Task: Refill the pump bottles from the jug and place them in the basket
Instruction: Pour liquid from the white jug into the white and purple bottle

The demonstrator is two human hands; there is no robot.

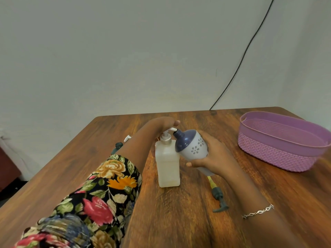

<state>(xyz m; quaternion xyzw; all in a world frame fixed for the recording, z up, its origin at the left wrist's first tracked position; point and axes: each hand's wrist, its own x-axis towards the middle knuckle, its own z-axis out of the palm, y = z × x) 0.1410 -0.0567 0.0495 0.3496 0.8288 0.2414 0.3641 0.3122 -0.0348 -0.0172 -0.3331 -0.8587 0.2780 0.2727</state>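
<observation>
A translucent white square jug with a pump top stands upright at the table's middle. My left hand lies on top of its white pump head, pressing down on it. My right hand grips a grey pump bottle with a dark blue top and flower pattern. The bottle has no pump on it. It is tilted left, and its open neck touches the jug's spout. A dark green pump with a yellowish tube lies on the table beneath my right forearm.
A purple woven-look basket sits at the right on the wooden table; nothing shows inside it. A white pump and a dark pump lie behind my left forearm. A black cable runs down the wall.
</observation>
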